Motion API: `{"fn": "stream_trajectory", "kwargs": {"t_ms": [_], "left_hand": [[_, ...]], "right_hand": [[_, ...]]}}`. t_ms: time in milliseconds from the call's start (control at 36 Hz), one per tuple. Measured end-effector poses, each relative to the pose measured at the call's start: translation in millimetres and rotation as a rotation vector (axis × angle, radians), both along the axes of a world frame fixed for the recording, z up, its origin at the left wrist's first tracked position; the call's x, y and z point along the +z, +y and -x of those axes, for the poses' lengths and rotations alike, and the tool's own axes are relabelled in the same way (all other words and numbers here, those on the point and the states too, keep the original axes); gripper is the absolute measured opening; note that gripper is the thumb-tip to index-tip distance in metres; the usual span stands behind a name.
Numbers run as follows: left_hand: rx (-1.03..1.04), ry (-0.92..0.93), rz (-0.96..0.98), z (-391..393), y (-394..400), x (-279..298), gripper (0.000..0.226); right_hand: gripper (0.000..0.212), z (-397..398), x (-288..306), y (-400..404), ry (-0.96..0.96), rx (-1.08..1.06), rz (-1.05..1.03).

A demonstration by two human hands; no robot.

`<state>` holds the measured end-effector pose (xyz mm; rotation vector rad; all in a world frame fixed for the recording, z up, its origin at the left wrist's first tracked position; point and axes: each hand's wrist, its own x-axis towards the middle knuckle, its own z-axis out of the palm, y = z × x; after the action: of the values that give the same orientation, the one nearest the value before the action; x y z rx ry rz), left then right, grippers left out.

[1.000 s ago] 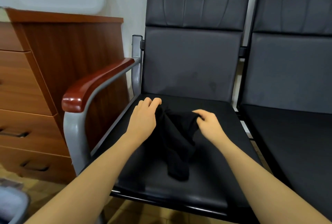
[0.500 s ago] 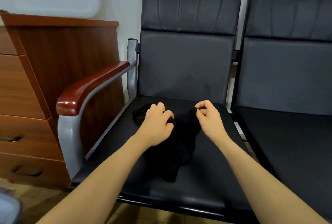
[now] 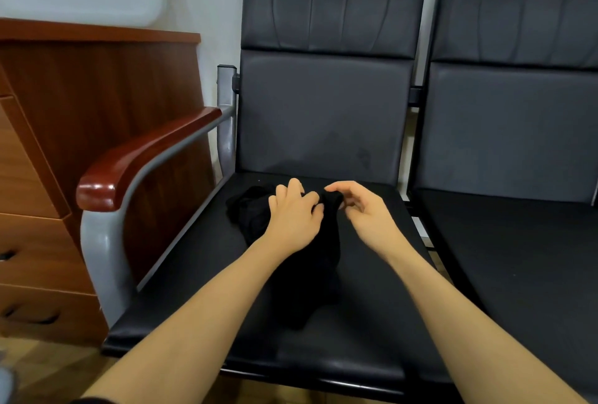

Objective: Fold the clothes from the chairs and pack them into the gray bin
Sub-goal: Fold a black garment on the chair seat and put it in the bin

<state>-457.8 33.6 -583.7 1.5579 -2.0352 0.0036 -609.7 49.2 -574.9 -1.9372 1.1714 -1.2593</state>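
A black garment (image 3: 310, 261) lies crumpled on the seat of the left chair (image 3: 200, 313), one end trailing toward the front edge. My left hand (image 3: 296, 216) lies on its upper part with fingers curled into the cloth. Just to the right, my right hand (image 3: 364, 212) has its index finger and thumb at the raised upper corner of the garment, seemingly pinching it, with the other fingers loosely curled. A sliver of a grey rim (image 3: 5, 384) shows at the bottom left corner; I cannot tell whether it is the bin.
The left chair has a red-brown wooden armrest (image 3: 139, 157) on a grey metal frame. A second black chair (image 3: 517, 241) stands joined on the right, nothing on its seat. A wooden drawer cabinet (image 3: 64, 144) stands close on the left.
My left hand has moved right across the garment, gathering cloth toward my right hand. The two hands now sit almost together at the garment's upper edge, and the right fingers have loosened.
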Motion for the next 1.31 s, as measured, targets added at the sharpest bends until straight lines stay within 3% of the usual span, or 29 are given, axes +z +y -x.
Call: {"fn": "stream_trajectory", "kwargs": {"t_ms": [83,250,333,417,472,861,1028,1306], "left_hand": [[-0.022,-0.032,-0.008,-3.2,-2.9,2.5,0.026],[-0.116,-0.059,-0.037,-15.0,-3.6,4.3,0.028],[-0.201,-0.007,-0.118,-27.8,-4.6,13.7,0.033],[-0.215,0.009,-0.092,-43.1,-8.0,21.6,0.039],[-0.208,0.033,-0.059,-52.9,-10.4,26.9,0.042],[-0.037,0.159,0.305,-81.2,-3.7,93.6,0.018],[-0.017,0.378,0.216,-80.3,5.0,131.3,0.018],[-0.078,0.38,0.35,-80.4,16.4,174.3,0.015]], "right_hand": [[0.042,1.7,-3.3,-1.1,0.137,-0.036,0.106],[0.012,1.6,-5.9,-9.7,0.132,-0.177,0.258],[0.016,-2.4,-1.5,-10.8,-0.035,-0.264,0.205],[0.018,-9.7,3.2,-10.3,-0.272,-0.28,0.098],[0.022,-13.6,5.5,-11.6,-0.33,-0.31,0.1],[0.039,-24.9,67.5,-14.6,-0.353,-0.486,0.246],[0.035,-26.4,109.3,-13.1,-0.369,-0.505,0.326],[0.035,-27.7,160.5,-8.3,-0.362,-0.56,0.364]]}}
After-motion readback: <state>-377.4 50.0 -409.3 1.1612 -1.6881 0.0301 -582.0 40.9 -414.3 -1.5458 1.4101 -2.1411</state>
